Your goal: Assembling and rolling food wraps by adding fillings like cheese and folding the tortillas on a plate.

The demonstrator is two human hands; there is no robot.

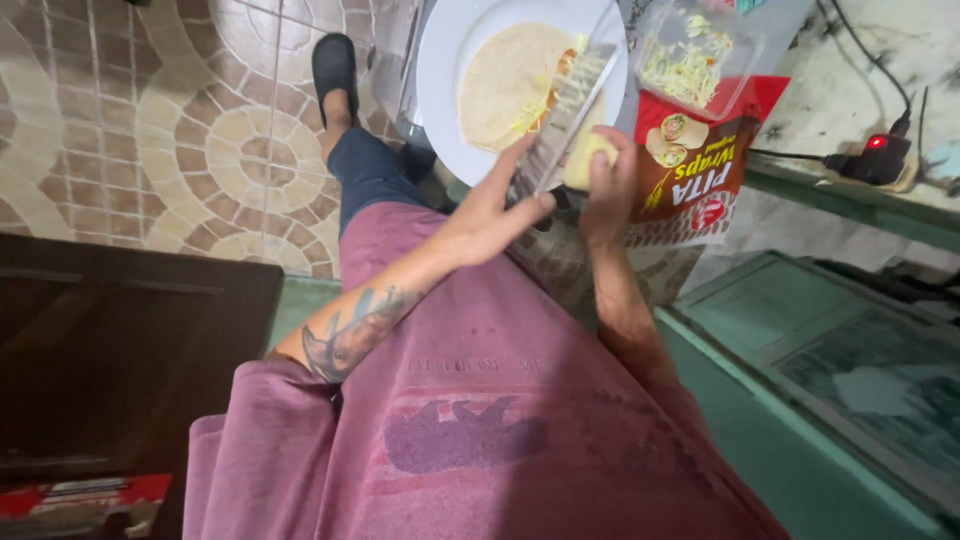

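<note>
Over the white plate (440,90), the left hand (490,215) grips a flat metal grater (570,110) while the right hand (605,190) pinches a cheese block (588,158) against it, above the tortilla (505,85).

A pale yellow block of cheese (588,158) is held against a silvery metal grater (566,110). A cream flatbread (505,85) with yellow shreds is seen on a white plate (440,70). A red and brown bag (700,170) is shown beside it, and pale shreds, possibly cabbage, are seen in a clear tub (695,60). The floor (170,120) is tiled in brown and beige curves. A purplish-pink shirt (480,420) with a darker print is worn. A bluish tattoo is shown on the left forearm.
</note>
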